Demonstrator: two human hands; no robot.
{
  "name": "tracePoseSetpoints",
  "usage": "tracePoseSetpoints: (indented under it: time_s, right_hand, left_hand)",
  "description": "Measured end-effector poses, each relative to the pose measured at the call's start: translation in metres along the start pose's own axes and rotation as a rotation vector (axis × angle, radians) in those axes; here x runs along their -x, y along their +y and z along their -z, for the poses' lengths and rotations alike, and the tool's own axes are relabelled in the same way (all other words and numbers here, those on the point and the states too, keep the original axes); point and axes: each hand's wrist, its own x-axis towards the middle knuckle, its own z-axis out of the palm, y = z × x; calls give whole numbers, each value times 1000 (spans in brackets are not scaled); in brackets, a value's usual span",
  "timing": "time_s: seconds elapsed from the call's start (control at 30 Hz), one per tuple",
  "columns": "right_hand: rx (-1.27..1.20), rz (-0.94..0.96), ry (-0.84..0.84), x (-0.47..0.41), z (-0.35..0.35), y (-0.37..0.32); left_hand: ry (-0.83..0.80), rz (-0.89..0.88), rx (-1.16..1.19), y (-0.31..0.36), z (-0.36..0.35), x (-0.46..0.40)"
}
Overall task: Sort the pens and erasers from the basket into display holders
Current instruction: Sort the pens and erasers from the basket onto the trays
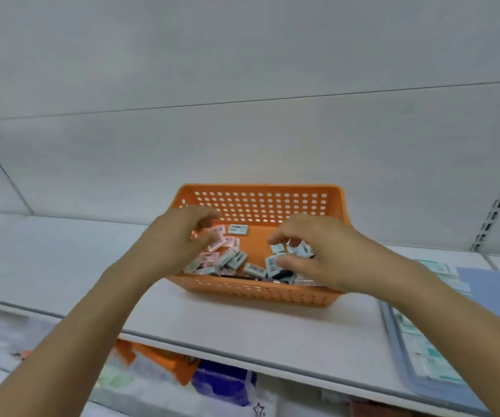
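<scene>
An orange basket [260, 203] with perforated walls stands on a white shelf [242, 320], close to the shelf's front edge and just in front of the pale back panel. Inside it lies a loose heap of small wrapped erasers [236, 260], most of them crowded along the near wall and toward the left corner, with one eraser [238, 229] lying flat by itself near the far wall on the bare orange floor. Both hands reach into the basket from the near side. The left hand [179, 236] hangs over the left end of the heap with its fingers curled downward among the pinkish packets; whether it actually holds any of them cannot be told, since the fingertips are blurred and partly hidden. The right hand [318, 254] is over the right end, its fingers and thumb bent round a small cluster of erasers with barcode labels [299, 249]. To the right of the basket, a blue tray [423, 371] holds flat packets in a row. Below the shelf, blurred orange and dark blue goods sit on a lower level.
</scene>
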Motion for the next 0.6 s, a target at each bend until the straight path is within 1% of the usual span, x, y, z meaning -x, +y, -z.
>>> tracePoseSetpoints:
  time_s: [0.07,0.1,0.17,0.23,0.3,0.4,0.5,0.6]
  right_hand:
    - [116,-54,-135,-30,-15,-4]
    - [174,-98,-195,-43,-22,-4]
    - [335,-222,-281,-62,-38,-1]
    - [481,-360,-308,-72,-51,5]
    - [495,-444,-327,-75,-58,13]
    - [445,-430,-365,-75,-58,22]
    - [350,-422,-398,-78,-57,22]
    - [210,-372,-355,-85,-60,19]
  left_hand:
    - [-233,-74,-105,-20,-5,-19]
    - [-323,-90,-122,-25,-10,-28]
    - [-419,-108,-149,-29,-25,-43]
    - [-440,-130,-246,-29,-42,-57]
    - [-426,-163,-333,-27,-52,-65]
    - [-464,-189,-227,-30,-55,-72]
    - [-478,-246,-175,-33,-56,-75]
    - [-470,-261,-119,-32,-56,-76]
